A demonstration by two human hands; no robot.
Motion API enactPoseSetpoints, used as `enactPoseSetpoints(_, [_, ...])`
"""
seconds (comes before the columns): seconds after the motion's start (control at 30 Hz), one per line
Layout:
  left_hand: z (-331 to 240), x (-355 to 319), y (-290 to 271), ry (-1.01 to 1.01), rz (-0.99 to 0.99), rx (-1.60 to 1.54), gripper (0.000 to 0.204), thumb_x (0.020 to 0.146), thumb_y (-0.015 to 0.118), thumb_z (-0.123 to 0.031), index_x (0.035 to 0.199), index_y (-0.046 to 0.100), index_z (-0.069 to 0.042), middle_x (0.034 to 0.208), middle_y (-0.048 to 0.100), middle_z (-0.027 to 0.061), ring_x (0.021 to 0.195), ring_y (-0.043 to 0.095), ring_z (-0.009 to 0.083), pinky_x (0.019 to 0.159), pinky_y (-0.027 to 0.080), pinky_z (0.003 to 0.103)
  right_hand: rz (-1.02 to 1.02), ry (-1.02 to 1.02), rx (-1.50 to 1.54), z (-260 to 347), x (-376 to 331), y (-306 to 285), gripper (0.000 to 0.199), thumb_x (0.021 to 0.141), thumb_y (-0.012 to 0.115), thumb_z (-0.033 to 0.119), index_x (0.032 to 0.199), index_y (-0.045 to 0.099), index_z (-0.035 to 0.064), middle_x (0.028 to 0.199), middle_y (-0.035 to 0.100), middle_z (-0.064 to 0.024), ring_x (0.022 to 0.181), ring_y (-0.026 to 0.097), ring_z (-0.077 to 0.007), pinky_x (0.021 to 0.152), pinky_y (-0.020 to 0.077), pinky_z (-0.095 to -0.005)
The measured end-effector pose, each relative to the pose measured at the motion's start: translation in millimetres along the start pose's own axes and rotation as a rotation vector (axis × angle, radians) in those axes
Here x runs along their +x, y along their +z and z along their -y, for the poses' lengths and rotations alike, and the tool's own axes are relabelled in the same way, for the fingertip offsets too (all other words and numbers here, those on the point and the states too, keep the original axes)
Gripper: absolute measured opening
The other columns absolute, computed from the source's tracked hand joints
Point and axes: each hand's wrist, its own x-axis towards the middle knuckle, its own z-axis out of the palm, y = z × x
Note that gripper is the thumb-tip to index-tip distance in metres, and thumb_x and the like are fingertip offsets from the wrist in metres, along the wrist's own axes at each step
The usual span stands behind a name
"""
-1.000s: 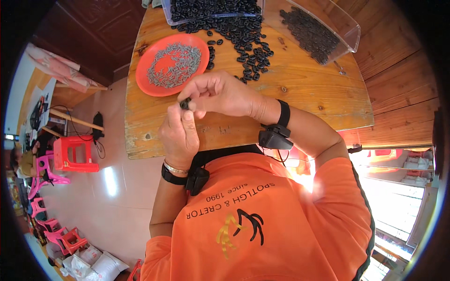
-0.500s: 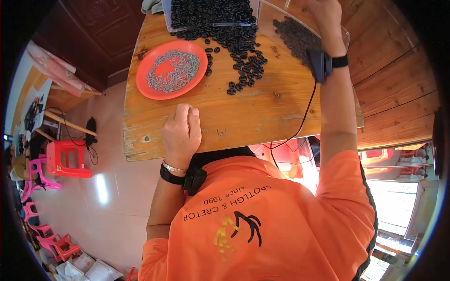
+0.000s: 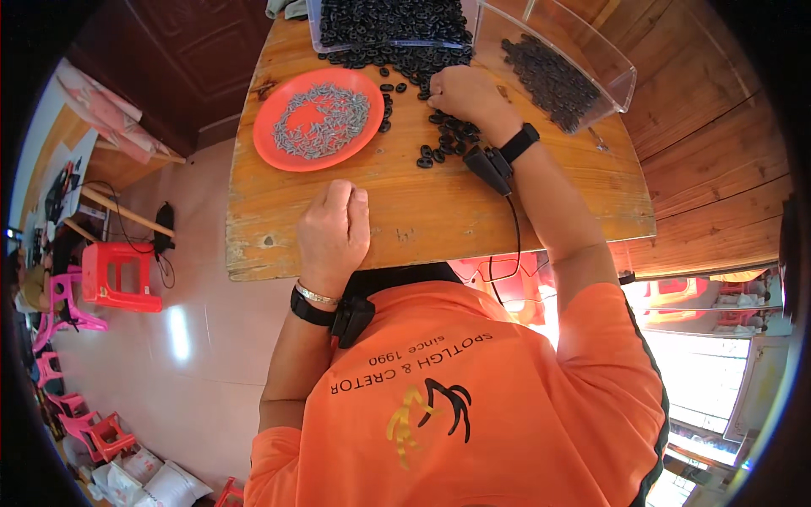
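Note:
My left hand rests closed at the table's near edge, thumb pressed against the curled fingers; whatever it holds is hidden. My right hand is over the loose black oval pieces, which have two holes each. Its fingers are bent down among them, and their tips are mostly out of sight. Between the hands' far sides, to the left, lies a red plate with many small grey metal screws or pins spread in a ring.
A clear bin at the far edge spills black pieces onto the wooden table. Right of it stands a clear box with dark pieces inside. A cable runs from my right wrist device over the table edge. Red stools stand at left.
My right hand has come back from above the clear box at far right, down and left to the loose black pieces. My left hand stays closed in about the same place.

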Motion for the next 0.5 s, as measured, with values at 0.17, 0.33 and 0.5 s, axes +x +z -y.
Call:
enactPoseSetpoints(0.17, [-2,1,-3,0.014,0.005,-0.002,0.01,0.086,0.054,-0.008,0.081,0.053,0.0,0.066,0.055,0.0161,0.056,0.053,0.0321,0.051,0.041,0.038,0.114,-0.022,0.07,4,0,-8,0.016,0.073,0.066,0.021,0.079,0.069,0.0061,0.073,0.064,-0.0137,0.075,0.063,-0.0328,0.067,0.0506,-0.0413])
enactPoseSetpoints(0.33, [-2,1,-3,-0.017,0.012,-0.015,0.011,0.086,0.055,-0.012,0.079,0.053,-0.003,0.065,0.054,0.0152,0.057,0.054,0.035,0.051,0.042,0.042,0.105,-0.086,0.198,4,12,4,0.024,0.075,0.066,0.021,0.095,0.069,0.0101,0.086,0.066,-0.0104,0.086,0.063,-0.0289,0.074,0.0511,-0.0393])
enactPoseSetpoints(0.5, [2,1,0,0.005,0.002,-0.019,0.011,0.085,0.055,-0.012,0.079,0.053,-0.003,0.065,0.054,0.0151,0.057,0.053,0.035,0.051,0.042,0.042,-0.141,-0.275,-0.07,17,39,27,0.033,0.079,0.058,0.011,0.112,0.062,0.0118,0.112,0.058,-0.0094,0.103,0.055,-0.0288,0.084,0.0477,-0.0366])
